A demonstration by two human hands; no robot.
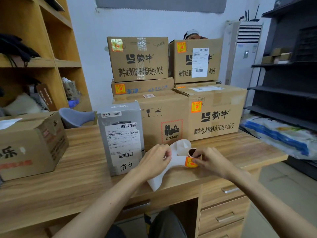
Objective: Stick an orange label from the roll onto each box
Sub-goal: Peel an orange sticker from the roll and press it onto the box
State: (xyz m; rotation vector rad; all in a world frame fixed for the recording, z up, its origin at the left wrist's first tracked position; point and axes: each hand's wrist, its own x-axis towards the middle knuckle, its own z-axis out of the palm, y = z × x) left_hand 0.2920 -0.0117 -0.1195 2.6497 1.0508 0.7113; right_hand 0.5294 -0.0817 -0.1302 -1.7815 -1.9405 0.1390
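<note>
right grip (211, 160) tight on label roll (192, 158), left grip (154, 159) on backing paper (158, 182)

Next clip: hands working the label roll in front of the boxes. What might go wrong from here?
1. The roll in the right hand looks nearly down to its core; labels may run out before the grey box, which shows no orange label.
2. The loose backing strip pinched by the left hand trails across the desk; a peeled label could stick to it.
3. The upright grey box might tip when pressed.
</note>
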